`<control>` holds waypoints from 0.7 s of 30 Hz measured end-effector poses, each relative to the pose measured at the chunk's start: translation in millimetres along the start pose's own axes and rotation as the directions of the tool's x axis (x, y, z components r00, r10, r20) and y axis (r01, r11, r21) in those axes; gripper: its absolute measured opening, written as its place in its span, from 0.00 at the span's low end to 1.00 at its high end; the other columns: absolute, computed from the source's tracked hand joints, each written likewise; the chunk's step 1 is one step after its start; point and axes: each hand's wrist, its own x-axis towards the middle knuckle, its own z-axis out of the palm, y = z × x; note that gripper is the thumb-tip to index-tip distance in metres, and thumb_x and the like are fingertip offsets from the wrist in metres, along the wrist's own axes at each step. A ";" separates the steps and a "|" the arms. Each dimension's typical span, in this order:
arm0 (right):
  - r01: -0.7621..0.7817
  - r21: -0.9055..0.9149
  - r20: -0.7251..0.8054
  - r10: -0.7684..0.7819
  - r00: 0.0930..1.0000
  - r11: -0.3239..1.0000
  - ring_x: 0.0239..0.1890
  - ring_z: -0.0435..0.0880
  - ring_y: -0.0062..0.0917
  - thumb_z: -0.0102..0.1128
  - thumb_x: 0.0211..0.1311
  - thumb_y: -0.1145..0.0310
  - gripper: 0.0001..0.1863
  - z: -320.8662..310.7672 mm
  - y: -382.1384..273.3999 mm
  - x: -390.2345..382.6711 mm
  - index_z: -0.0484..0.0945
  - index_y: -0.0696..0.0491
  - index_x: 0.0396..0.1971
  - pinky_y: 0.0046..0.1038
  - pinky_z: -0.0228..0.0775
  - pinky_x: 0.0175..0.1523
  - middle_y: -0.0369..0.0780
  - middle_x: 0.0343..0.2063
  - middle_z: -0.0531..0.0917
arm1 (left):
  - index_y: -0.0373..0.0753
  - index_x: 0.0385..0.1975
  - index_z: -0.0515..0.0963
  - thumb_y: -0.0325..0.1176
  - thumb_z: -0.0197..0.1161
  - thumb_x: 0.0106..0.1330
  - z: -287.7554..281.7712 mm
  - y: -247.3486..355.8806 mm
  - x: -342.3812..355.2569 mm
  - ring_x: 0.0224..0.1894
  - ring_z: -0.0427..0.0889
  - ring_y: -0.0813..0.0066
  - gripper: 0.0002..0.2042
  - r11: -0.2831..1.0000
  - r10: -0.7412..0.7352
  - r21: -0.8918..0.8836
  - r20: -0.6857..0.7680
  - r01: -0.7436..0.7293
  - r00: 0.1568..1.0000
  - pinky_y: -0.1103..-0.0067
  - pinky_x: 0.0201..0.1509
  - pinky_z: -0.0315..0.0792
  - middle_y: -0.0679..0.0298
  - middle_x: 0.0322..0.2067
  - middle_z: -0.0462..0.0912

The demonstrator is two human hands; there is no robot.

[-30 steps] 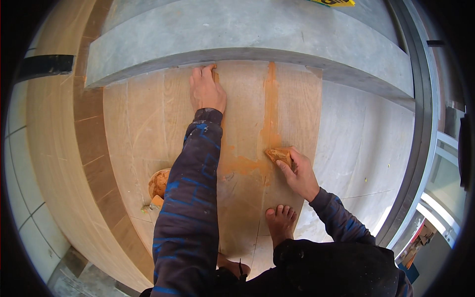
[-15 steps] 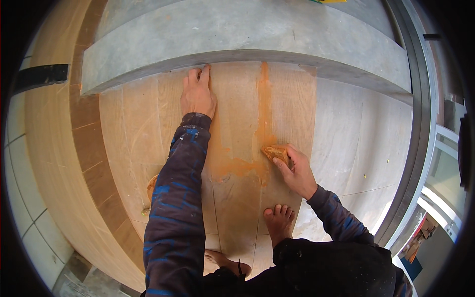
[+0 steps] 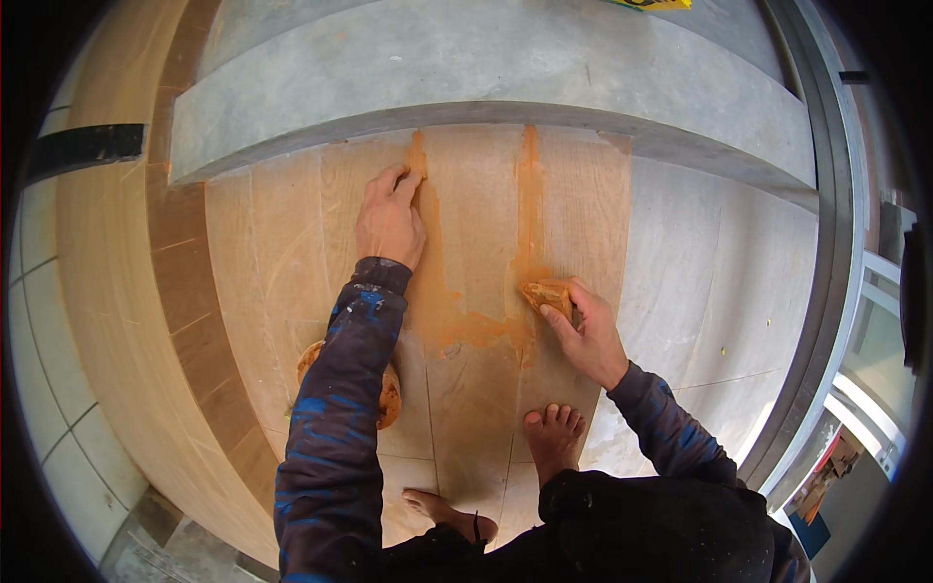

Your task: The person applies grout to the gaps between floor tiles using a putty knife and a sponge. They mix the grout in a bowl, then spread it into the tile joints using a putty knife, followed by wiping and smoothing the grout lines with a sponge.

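Observation:
My left hand (image 3: 391, 219) rests on the wood-look plank floor, its fingers partly bent and a fingertip touching a seam smeared with orange-brown paste (image 3: 437, 257). Nothing shows in it. My right hand (image 3: 591, 335) grips a small wedge-shaped piece caked with orange-brown paste (image 3: 547, 294); whether it is a sponge or a spreader I cannot tell. That piece sits at the lower end of a second paste-covered seam (image 3: 530, 194). A round container stained with the same paste (image 3: 389, 400) is partly hidden beneath my left forearm.
A grey concrete step (image 3: 486, 68) crosses the far side, with a yellow-green item (image 3: 661, 4) on it. Grey planks (image 3: 700, 272) and a metal door track (image 3: 831, 253) lie to the right. Brown planks border the left. My bare feet (image 3: 552, 442) stand close by.
My left hand has drawn back toward me along the left seam, away from the step, and more of the container shows. My right hand keeps its grip, nearly still.

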 end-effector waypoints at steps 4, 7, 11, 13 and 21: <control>0.016 0.015 -0.003 -0.016 1.000 1.000 0.38 0.80 0.38 0.61 0.68 0.75 0.12 1.7 -7.1 6.3 0.79 0.61 0.48 0.31 0.71 0.43 0.48 0.37 0.79 | 0.41 0.58 0.79 0.18 0.56 0.61 0.7 -12.5 5.7 0.59 0.76 0.51 0.23 0.964 -0.121 -0.241 -0.011 0.115 0.993 0.65 0.63 0.74 0.56 0.55 0.79; 0.047 0.021 -0.010 -0.047 0.999 0.999 0.36 0.79 0.36 0.61 0.68 0.74 0.10 1.1 -9.2 29.7 0.79 0.61 0.46 0.30 0.70 0.42 0.47 0.36 0.78 | 0.42 0.58 0.78 0.18 0.56 0.61 5.0 -4.1 17.4 0.58 0.76 0.52 0.24 0.964 -0.178 -0.212 -0.073 0.159 0.981 0.64 0.61 0.74 0.57 0.54 0.79; 0.184 -0.034 -0.020 -0.185 0.983 0.982 0.33 0.76 0.35 0.62 0.67 0.75 0.09 -0.6 -28.9 74.3 0.78 0.61 0.43 0.31 0.68 0.39 0.46 0.33 0.76 | 0.42 0.58 0.78 0.18 0.56 0.62 2.1 13.6 31.1 0.57 0.76 0.53 0.23 0.968 -0.246 -0.058 -0.017 0.245 0.969 0.65 0.61 0.74 0.58 0.53 0.78; 0.225 -0.053 -0.012 -0.226 0.974 0.973 0.32 0.75 0.35 0.62 0.67 0.75 0.09 5.2 -41.3 92.8 0.78 0.61 0.44 0.32 0.68 0.39 0.46 0.33 0.76 | 0.41 0.57 0.78 0.18 0.58 0.61 0.4 9.3 25.8 0.57 0.76 0.54 0.22 0.976 -0.211 -0.061 -0.022 0.210 0.977 0.65 0.61 0.74 0.58 0.53 0.78; 0.237 -0.175 0.102 -0.221 0.970 0.956 0.34 0.77 0.40 0.63 0.65 0.75 0.09 20.5 -69.7 147.3 0.78 0.61 0.43 0.36 0.69 0.40 0.47 0.35 0.77 | 0.37 0.54 0.79 0.19 0.60 0.58 -7.9 6.5 -54.5 0.58 0.76 0.53 0.21 0.999 -0.039 -0.027 -0.037 0.038 0.999 0.65 0.63 0.74 0.56 0.55 0.79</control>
